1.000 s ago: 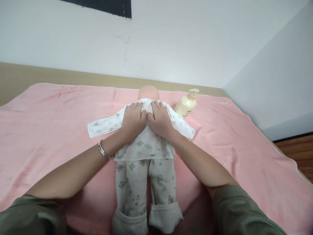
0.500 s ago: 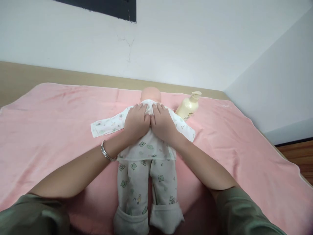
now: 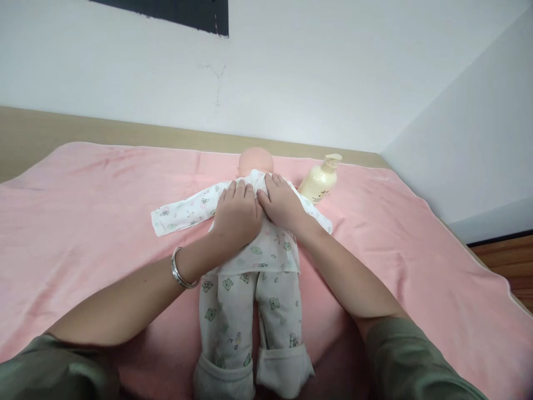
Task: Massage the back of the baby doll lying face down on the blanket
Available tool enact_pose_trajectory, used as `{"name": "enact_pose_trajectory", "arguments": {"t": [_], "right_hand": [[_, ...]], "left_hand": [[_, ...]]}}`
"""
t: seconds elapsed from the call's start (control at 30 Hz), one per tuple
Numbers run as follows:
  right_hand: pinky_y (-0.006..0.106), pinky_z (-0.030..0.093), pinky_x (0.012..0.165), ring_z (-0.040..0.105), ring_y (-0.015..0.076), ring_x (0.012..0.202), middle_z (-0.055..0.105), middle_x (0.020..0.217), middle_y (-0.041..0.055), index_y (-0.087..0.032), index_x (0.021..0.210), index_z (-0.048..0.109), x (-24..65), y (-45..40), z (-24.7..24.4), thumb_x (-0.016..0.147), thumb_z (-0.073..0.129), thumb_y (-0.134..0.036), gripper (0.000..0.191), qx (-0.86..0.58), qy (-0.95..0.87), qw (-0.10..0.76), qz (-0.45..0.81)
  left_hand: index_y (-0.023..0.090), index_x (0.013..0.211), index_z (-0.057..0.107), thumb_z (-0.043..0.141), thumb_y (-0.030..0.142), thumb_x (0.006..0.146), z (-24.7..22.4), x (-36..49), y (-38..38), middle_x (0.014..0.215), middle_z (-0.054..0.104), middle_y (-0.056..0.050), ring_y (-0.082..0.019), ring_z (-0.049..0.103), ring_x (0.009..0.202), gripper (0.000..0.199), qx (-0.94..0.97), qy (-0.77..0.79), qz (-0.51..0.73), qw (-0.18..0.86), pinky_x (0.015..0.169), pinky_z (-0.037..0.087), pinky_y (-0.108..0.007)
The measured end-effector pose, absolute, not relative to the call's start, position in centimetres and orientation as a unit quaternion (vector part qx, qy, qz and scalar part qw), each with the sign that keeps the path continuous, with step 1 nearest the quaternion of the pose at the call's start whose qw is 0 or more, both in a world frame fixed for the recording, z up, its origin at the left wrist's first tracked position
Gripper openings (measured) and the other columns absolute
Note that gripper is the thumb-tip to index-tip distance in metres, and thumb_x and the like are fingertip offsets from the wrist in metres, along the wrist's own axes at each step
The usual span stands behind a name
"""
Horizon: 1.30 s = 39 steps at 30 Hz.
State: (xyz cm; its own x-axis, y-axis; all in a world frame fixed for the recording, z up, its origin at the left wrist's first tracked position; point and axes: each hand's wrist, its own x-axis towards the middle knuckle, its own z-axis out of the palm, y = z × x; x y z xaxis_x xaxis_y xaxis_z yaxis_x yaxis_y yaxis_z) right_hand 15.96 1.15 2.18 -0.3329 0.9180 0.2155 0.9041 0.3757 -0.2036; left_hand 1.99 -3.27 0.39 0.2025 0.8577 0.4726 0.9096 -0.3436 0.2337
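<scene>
A baby doll [image 3: 255, 161] lies on the pink cloth, its bald head pointing away from me. It wears a white printed top [image 3: 270, 253] and matching trousers [image 3: 227, 316] with turned-up cuffs. My left hand [image 3: 238, 214] rests flat on the doll's upper body, fingers stretched out towards its head. Beside it, my right hand [image 3: 281, 203] lies on the top near the shoulder, its fingers also extended. The two hands meet at the thumbs. Neither holds anything. Both palms are hidden from view.
A cream pump bottle [image 3: 320, 180] leans at a tilt just right of the doll's shoulder. The pink cloth [image 3: 83, 233] covers most of the wooden surface [image 3: 25, 136], which ends against a white wall [image 3: 312, 72]. A silver bangle [image 3: 179, 269] circles my left wrist.
My left hand has slid slightly down the doll's top, towards me. My right hand has shifted slightly up and right. The doll and bottle stay in place.
</scene>
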Motion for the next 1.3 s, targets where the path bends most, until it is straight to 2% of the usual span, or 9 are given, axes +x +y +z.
{"name": "enact_pose_trajectory", "arguments": {"t": [0.17,0.33,0.43,0.57,0.67,0.9,1.03,1.17,1.3], "right_hand": [[0.053,0.045,0.111,0.056,0.0376,0.13,0.063,0.134,0.0256,0.0,0.135,0.056,15.3,-1.3,2.3,0.104,0.029,-0.027,0.049,-0.539,-0.832,0.123,-0.037],[0.053,0.047,0.109,0.06,0.0385,0.123,0.066,0.124,0.0267,-0.001,0.127,0.062,14.6,-3.6,2.2,0.103,0.029,-0.022,0.046,-0.504,-0.85,0.118,-0.102],[0.051,0.045,0.114,0.056,0.0382,0.131,0.063,0.132,0.028,0.002,0.137,0.055,14.7,-2.6,2.1,0.102,0.031,-0.023,0.049,-0.527,-0.838,0.132,-0.05],[0.053,0.031,0.126,0.033,0.039,0.152,0.039,0.158,0.0287,0.006,0.153,0.036,15.2,-0.2,2.2,0.102,0.034,-0.031,0.063,-0.563,-0.812,0.14,0.056],[0.054,0.026,0.128,0.026,0.0389,0.156,0.032,0.163,0.0283,0.006,0.155,0.031,15.5,0.8,2.0,0.102,0.033,-0.033,0.066,-0.563,-0.808,0.153,0.08],[0.054,0.032,0.124,0.044,0.0398,0.144,0.05,0.147,0.0342,0.011,0.148,0.04,14.6,-1.9,1.2,0.104,0.027,-0.028,0.06,-0.536,-0.829,0.156,-0.035],[0.054,0.035,0.122,0.049,0.0385,0.14,0.057,0.143,0.0281,0.003,0.145,0.048,14.3,-3.2,1.1,0.103,0.03,-0.024,0.053,-0.508,-0.84,0.177,-0.078],[0.05,0.044,0.113,0.055,0.0341,0.131,0.064,0.133,0.0213,-0.006,0.135,0.057,15.3,-1.2,1.9,0.101,0.032,-0.025,0.045,-0.515,-0.839,0.178,0.006],[0.046,0.049,0.106,0.059,0.0316,0.12,0.068,0.123,0.0189,-0.007,0.122,0.061,16.0,1.1,2.5,0.103,0.033,-0.03,0.041,-0.562,-0.802,0.195,0.063]], "left_hand": [[0.016,0.087,0.06,0.035,0.019,0.093,1.5,1.0,-2.0,0.096,0.064,-0.015,-0.029,0.059,0.096,0.026,-0.78,-0.573,-0.25,-0.004,0.092,0.049,-0.045],[0.019,0.084,0.056,0.035,0.021,0.093,1.8,-0.1,-0.2,0.089,0.064,-0.013,-0.026,0.058,0.083,0.022,-0.768,-0.599,-0.221,-0.049,0.078,0.048,-0.041],[0.015,0.093,0.058,0.032,0.022,0.095,1.3,0.3,-0.4,0.097,0.065,-0.016,-0.029,0.059,0.093,0.027,-0.761,-0.609,-0.224,-0.024,0.087,0.048,-0.045],[0.012,0.108,0.06,0.032,0.022,0.098,0.3,1.2,-1.8,0.115,0.064,-0.019,-0.032,0.057,0.117,0.032,-0.761,-0.589,-0.273,0.009,0.106,0.042,-0.05],[0.011,0.11,0.061,0.03,0.021,0.098,0.1,1.6,-2.5,0.117,0.064,-0.02,-0.032,0.056,0.119,0.034,-0.769,-0.571,-0.286,0.026,0.108,0.041,-0.05],[0.017,0.089,0.059,0.038,0.021,0.09,1.3,0.2,-0.4,0.094,0.067,-0.015,-0.029,0.059,0.091,0.022,-0.762,-0.588,-0.269,-0.039,0.086,0.048,-0.044],[0.02,0.078,0.054,0.037,0.027,0.091,1.5,-0.4,0.8,0.083,0.065,-0.01,-0.024,0.056,0.077,0.022,-0.732,-0.622,-0.259,-0.105,0.074,0.046,-0.039],[0.018,0.083,0.056,0.03,0.02,0.094,1.5,0.3,-0.6,0.093,0.065,-0.016,-0.03,0.059,0.089,0.028,-0.775,-0.593,-0.219,-0.009,0.083,0.046,-0.044],[0.014,0.093,0.06,0.03,0.012,0.091,1.3,1.0,-2.2,0.1,0.064,-0.019,-0.032,0.058,0.098,0.03,-0.797,-0.562,-0.211,0.063,0.091,0.045,-0.046]]}}
